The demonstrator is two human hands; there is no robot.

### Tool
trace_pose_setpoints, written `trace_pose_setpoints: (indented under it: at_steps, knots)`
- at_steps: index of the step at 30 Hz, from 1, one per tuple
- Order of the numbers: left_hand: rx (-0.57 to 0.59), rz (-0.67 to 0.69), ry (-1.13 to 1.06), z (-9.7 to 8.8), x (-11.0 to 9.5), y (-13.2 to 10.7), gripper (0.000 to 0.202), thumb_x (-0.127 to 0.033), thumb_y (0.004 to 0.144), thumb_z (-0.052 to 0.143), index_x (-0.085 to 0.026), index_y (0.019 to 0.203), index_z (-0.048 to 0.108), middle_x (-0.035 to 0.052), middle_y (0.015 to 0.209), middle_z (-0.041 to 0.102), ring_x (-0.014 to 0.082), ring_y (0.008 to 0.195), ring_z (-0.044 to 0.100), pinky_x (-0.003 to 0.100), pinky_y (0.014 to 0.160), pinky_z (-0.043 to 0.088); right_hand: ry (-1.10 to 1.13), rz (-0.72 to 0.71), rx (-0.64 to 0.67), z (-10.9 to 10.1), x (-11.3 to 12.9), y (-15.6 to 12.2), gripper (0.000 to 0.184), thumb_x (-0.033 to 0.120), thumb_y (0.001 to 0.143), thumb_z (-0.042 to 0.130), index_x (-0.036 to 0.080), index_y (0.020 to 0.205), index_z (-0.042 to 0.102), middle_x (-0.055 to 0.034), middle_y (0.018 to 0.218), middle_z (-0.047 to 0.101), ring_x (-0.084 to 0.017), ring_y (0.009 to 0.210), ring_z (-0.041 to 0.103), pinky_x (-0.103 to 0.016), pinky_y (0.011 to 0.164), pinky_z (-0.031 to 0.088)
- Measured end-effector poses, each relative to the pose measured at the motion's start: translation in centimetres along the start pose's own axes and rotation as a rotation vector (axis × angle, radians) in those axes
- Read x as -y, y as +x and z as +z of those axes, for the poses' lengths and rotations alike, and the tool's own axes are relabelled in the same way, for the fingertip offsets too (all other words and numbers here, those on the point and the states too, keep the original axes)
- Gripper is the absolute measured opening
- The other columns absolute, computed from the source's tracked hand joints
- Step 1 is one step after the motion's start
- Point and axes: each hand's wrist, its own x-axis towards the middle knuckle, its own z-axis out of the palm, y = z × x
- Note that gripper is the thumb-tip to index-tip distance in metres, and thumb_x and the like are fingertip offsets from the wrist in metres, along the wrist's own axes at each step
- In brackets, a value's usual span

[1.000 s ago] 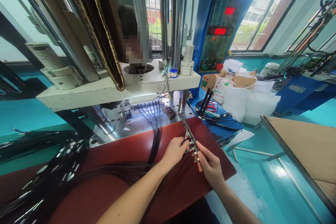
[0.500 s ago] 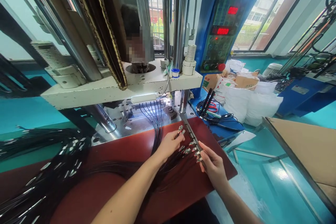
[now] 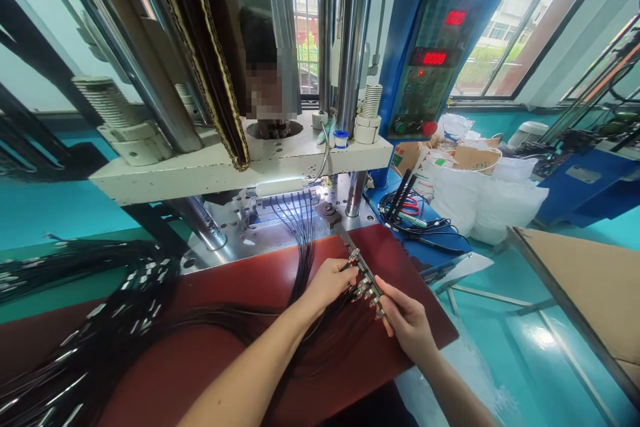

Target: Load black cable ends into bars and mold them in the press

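My left hand (image 3: 327,285) pinches a small metal cable connector (image 3: 354,255) between thumb and fingers, at the left edge of a narrow metal bar (image 3: 361,265). Whether the connector is seated in the bar, I cannot tell. My right hand (image 3: 411,321) is closed round the near end of this bar, which slants away from me over the red-brown tabletop (image 3: 400,260). Several more connectors (image 3: 369,294) sit in a row along the bar's near half, beside my right fingertips. Black cables (image 3: 327,320) trail from them, partly under my left forearm.
Beyond the tabletop stands a press with a white crossplate (image 3: 300,163) and steel columns; black cables (image 3: 303,240) run out from a lit mould (image 3: 285,208). A cable bundle (image 3: 115,320) lies at left. Scissors (image 3: 411,205) rest on a blue surface near a control box (image 3: 425,90).
My left hand has moved right and slightly down, bringing its connector from clear of the bar to the bar's edge. My right hand keeps hold of the bar. The view has shifted slightly.
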Motion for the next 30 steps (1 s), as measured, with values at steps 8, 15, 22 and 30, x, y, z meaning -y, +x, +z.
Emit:
trace_pose_setpoints:
  at_steps: [8, 15, 22, 30]
  knots:
    - [-0.189, 0.207, 0.077, -0.8, 0.4, 0.5, 0.03, -0.044, 0.08, 0.034, -0.017, 0.071, 0.045, -0.0077, 0.046, 0.035, 0.0069, 0.042, 0.032, 0.02, 0.045, 0.025, 0.129, 0.056, -0.099, 0.1, 0.4, 0.1, 0.041, 0.037, 0.08, 0.052, 0.016, 0.115, 0.053, 0.0055, 0.05, 0.046, -0.005, 0.038, 0.036, -0.02, 0.038, 0.026]
    - [0.006, -0.12, 0.026, -1.2, -0.5, -0.2, 0.024, -0.04, 0.073, 0.041, -0.019, 0.061, 0.039, -0.0087, 0.044, 0.029, 0.0051, 0.034, 0.023, 0.019, 0.034, 0.014, 0.17, 0.076, -0.111, -0.1, 0.2, 0.0, 0.042, 0.037, 0.078, 0.055, 0.016, 0.114, 0.055, 0.0052, 0.049, 0.046, -0.007, 0.038, 0.036, -0.021, 0.039, 0.025]
    - [0.022, -0.134, -0.011, -1.4, -1.3, -0.4, 0.017, -0.029, 0.069, 0.038, -0.019, 0.056, 0.038, -0.0085, 0.043, 0.026, 0.0043, 0.034, 0.019, 0.018, 0.034, 0.01, 0.145, 0.086, -0.028, -0.3, 0.1, 0.0, 0.043, 0.037, 0.079, 0.054, 0.015, 0.116, 0.053, 0.0032, 0.056, 0.05, -0.005, 0.039, 0.036, -0.021, 0.04, 0.025]
    - [0.02, -0.044, 0.021, -1.6, -0.2, -0.1, 0.019, -0.027, 0.071, 0.037, -0.018, 0.055, 0.039, -0.0081, 0.042, 0.027, 0.0046, 0.035, 0.02, 0.02, 0.037, 0.014, -0.019, 0.064, -0.002, -0.1, 0.5, 0.1, 0.048, 0.042, 0.079, 0.051, 0.013, 0.116, 0.054, 0.0034, 0.052, 0.047, -0.007, 0.037, 0.035, -0.022, 0.037, 0.028]
